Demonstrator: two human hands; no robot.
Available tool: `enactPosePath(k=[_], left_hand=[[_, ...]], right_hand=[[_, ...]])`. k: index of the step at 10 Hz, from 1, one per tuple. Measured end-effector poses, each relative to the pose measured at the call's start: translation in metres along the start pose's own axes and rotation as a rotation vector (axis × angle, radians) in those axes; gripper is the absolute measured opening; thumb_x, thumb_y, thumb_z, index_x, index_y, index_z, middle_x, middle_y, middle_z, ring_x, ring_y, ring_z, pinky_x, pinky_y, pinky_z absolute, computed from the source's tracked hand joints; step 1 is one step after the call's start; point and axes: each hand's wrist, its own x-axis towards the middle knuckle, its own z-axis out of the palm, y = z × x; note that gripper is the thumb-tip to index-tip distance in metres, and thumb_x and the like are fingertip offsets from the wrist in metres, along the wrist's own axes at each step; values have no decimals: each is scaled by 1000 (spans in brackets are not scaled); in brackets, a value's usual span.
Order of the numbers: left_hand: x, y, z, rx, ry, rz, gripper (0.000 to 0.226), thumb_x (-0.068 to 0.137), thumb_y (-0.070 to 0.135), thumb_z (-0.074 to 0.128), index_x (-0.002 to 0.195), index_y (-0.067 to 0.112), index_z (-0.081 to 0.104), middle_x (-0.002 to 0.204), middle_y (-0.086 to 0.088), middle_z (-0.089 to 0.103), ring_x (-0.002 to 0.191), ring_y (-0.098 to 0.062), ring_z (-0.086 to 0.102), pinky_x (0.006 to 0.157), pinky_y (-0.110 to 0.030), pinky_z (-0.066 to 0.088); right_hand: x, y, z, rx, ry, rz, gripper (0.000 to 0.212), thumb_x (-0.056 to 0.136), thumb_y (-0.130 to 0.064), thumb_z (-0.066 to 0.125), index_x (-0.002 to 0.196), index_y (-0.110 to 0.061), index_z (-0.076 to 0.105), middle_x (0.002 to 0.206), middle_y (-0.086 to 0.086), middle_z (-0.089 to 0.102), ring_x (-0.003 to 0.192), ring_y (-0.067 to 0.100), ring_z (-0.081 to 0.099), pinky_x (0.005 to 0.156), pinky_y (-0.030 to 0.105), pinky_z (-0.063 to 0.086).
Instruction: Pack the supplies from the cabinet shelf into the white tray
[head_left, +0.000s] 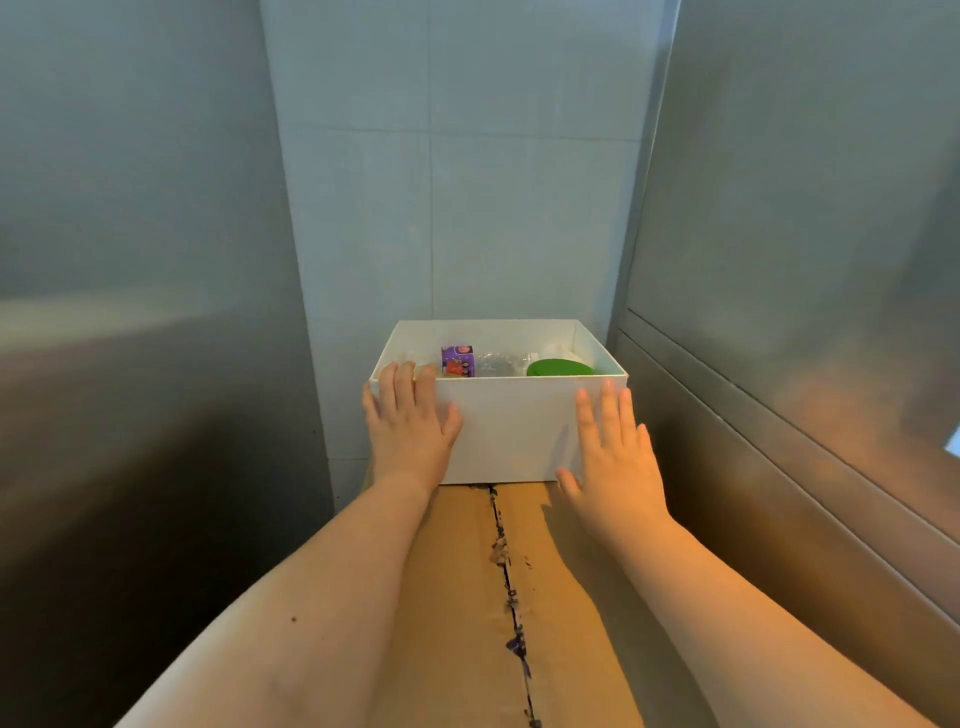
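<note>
Low in the frame, two bare forearms reach over a brown cardboard box (457, 571) whose top has a torn seam down the centre. At its far end stands the white tray (509, 426), just below frame centre. The left hand (410, 421) lies flat on the tray's near wall at the left corner, fingers straight up to the rim, gripping nothing. The right hand (613, 452) rests spread and flat at the right corner. Inside the tray sit a small purple carton (458, 360), crumpled clear plastic (498, 364) and a green rounded item (561, 368). Behind is a tiled wall (467, 208).
</note>
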Motion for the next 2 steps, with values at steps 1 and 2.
enactPosePath(k=[1,2], left_hand=[[-8,4,-33,40,-161,19,57,90,31,42,140,17,18,148,-10,19,138,-28,12,112,-47,19],[-26,8,-67,76,-370,-10,55,90,23,41,140,16,21,144,-10,22,130,-28,27,98,-43,33]], right_hand=[[-43,5,-17,150,-52,77,86,92,-53,43,148,-20,-12,158,5,-8,145,26,-7,112,38,2],[-95,15,-38,207,-141,56,75,94,-50,42,150,-21,1,159,1,8,145,21,9,115,33,13]])
